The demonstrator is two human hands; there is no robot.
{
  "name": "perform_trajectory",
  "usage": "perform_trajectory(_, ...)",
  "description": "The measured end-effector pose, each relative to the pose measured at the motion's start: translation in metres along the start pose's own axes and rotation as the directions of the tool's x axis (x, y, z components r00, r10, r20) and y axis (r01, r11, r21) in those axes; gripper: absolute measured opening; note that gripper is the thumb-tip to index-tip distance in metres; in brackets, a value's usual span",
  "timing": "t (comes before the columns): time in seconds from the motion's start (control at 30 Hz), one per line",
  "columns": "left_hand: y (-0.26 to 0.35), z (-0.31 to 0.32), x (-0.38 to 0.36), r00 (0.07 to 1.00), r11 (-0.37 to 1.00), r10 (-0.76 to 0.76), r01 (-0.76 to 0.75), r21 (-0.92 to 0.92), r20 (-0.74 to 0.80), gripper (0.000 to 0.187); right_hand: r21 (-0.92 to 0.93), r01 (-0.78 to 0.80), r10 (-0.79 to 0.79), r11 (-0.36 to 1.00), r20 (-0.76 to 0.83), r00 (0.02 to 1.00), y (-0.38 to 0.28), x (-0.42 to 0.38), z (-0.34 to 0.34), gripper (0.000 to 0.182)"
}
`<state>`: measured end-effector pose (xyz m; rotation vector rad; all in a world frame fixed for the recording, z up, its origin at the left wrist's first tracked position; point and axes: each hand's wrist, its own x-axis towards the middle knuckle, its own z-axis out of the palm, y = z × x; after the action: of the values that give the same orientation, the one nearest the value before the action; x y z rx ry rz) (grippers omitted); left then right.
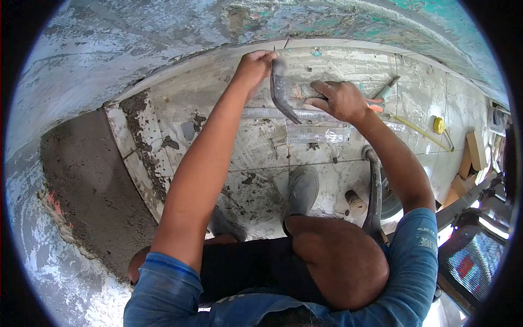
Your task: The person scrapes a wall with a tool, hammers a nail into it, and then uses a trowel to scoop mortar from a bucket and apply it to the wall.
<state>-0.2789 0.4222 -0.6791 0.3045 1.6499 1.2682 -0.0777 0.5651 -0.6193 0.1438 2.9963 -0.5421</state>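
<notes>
My right hand [343, 102] is closed around the handle of a claw hammer [280, 90], whose grey metal head hangs over the tiled floor with the claw toward me. Near the hammer's striking face, my left hand [255, 70] has its fingers pinched at the foot of the wall. A thin dark nail-like tip [274, 49] shows beside those fingertips, partly hidden. Below the hammer lies clear plastic packaging [318, 134] on the tiles. Orange-handled parts [376, 105] show just behind my right wrist.
Wet grey mortar [92, 191] fills a recess at left. A yellow tape measure [438, 125] and a cutter-like tool [388, 87] lie at right. A dark metal bar [374, 191] stands by my knee, near a small cylinder [356, 201]. Cardboard pieces [475, 152] sit farther right.
</notes>
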Motion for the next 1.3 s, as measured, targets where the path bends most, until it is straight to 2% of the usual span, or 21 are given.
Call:
perform_trajectory(0.03, 0.001, 0.002, -0.001, 0.999, 0.981, -0.016, 0.022, -0.191, 0.033, 0.023, 0.015, -0.015, 0.015, 1.0, -0.006, 1.0, 0.001, -0.001, -0.002, 0.046)
perform_trajectory(0.07, 0.003, 0.004, -0.001, 0.999, 0.981, -0.017, 0.023, -0.192, 0.034, 0.023, 0.029, -0.029, 0.029, 0.999, -0.012, 1.0, 0.002, -0.002, -0.003, 0.046)
perform_trajectory(0.13, 0.005, 0.007, -0.003, 0.998, 0.937, -0.066, 0.07, -0.344, 0.024, 0.023, 0.038, -0.056, 0.056, 0.998, 0.001, 0.998, 0.003, -0.003, -0.006, 0.047)
perform_trajectory(0.27, 0.007, 0.007, 0.0, 0.995, 0.899, -0.089, 0.097, -0.428, 0.037, 0.023, 0.029, -0.116, 0.115, 0.993, 0.044, 0.992, 0.003, -0.004, -0.008, 0.047)
perform_trajectory(0.37, 0.01, 0.007, 0.001, 0.988, 0.858, -0.149, 0.143, -0.494, 0.026, 0.023, 0.026, -0.088, 0.088, 0.996, 0.014, 0.996, 0.002, -0.004, -0.009, 0.047)
perform_trajectory(0.43, 0.014, 0.008, 0.0, 0.983, 0.786, -0.155, 0.18, -0.591, 0.095, 0.021, 0.038, -0.072, 0.071, 0.997, 0.019, 0.997, 0.0, -0.002, -0.01, 0.047)
perform_trajectory(0.5, 0.019, 0.009, -0.002, 0.985, 0.796, -0.149, 0.172, -0.581, 0.087, 0.021, 0.05, -0.056, 0.054, 0.997, 0.026, 0.998, 0.002, -0.002, -0.009, 0.047)
perform_trajectory(0.57, 0.026, 0.01, -0.006, 0.986, 0.805, -0.143, 0.163, -0.57, 0.08, 0.021, -0.007, 0.081, -0.081, 0.997, -0.066, 0.995, 0.008, -0.001, -0.004, 0.045)
perform_trajectory(0.67, 0.031, 0.011, -0.007, 0.985, 0.827, -0.16, 0.17, -0.535, 0.065, 0.021, -0.018, 0.129, -0.13, 0.991, -0.118, 0.984, 0.012, 0.003, 0.003, 0.043)
perform_trajectory(0.8, 0.032, 0.011, -0.007, 0.979, 0.815, -0.198, 0.192, -0.546, 0.049, 0.02, -0.034, 0.153, -0.156, 0.988, -0.126, 0.98, 0.014, 0.009, 0.001, 0.042)
perform_trajectory(0.87, 0.03, 0.01, -0.006, 0.979, 0.818, -0.2, 0.194, -0.541, 0.048, 0.019, 0.002, 0.107, -0.106, 0.994, -0.082, 0.991, 0.019, 0.012, 0.004, 0.041)
perform_trajectory(0.93, 0.028, 0.007, -0.003, 0.984, 0.794, -0.148, 0.18, -0.581, 0.102, 0.019, -0.005, 0.114, -0.114, 0.994, -0.08, 0.99, 0.018, 0.011, 0.0, 0.041)
perform_trajectory(1.0, 0.028, 0.009, -0.007, 0.984, 0.829, -0.168, 0.174, -0.531, 0.059, 0.021, -0.009, 0.123, -0.123, 0.992, -0.078, 0.989, 0.018, 0.011, 0.0, 0.041)
perform_trajectory(1.07, 0.03, 0.009, -0.006, 0.983, 0.861, -0.181, 0.166, -0.48, 0.017, 0.023, 0.019, 0.272, -0.268, 0.962, -0.119, 0.956, 0.022, 0.011, -0.001, 0.041)
perform_trajectory(1.1, 0.028, 0.007, -0.003, 0.98, 0.834, -0.189, 0.194, -0.516, 0.063, 0.021, 0.017, 0.271, -0.268, 0.962, -0.118, 0.956, 0.021, 0.013, -0.001, 0.041)
perform_trajectory(1.17, 0.02, 0.005, 0.0, 0.974, 0.805, -0.2, 0.227, -0.548, 0.11, 0.019, -0.069, 0.038, -0.037, 0.997, 0.018, 0.999, 0.017, 0.015, 0.002, 0.042)
perform_trajectory(1.2, 0.021, 0.006, -0.001, 0.974, 0.813, -0.202, 0.227, -0.536, 0.107, 0.019, -0.069, 0.038, -0.037, 0.997, 0.018, 0.999, 0.018, 0.013, 0.003, 0.042)
perform_trajectory(1.27, 0.025, 0.006, -0.005, 0.974, 0.82, -0.202, 0.224, -0.526, 0.101, 0.019, -0.012, 0.24, -0.24, 0.971, -0.111, 0.964, 0.022, 0.01, 0.006, 0.042)
perform_trajectory(1.3, 0.025, 0.006, -0.004, 0.976, 0.837, -0.203, 0.214, -0.504, 0.076, 0.019, -0.015, 0.241, -0.241, 0.97, -0.112, 0.964, 0.022, 0.012, 0.007, 0.042)
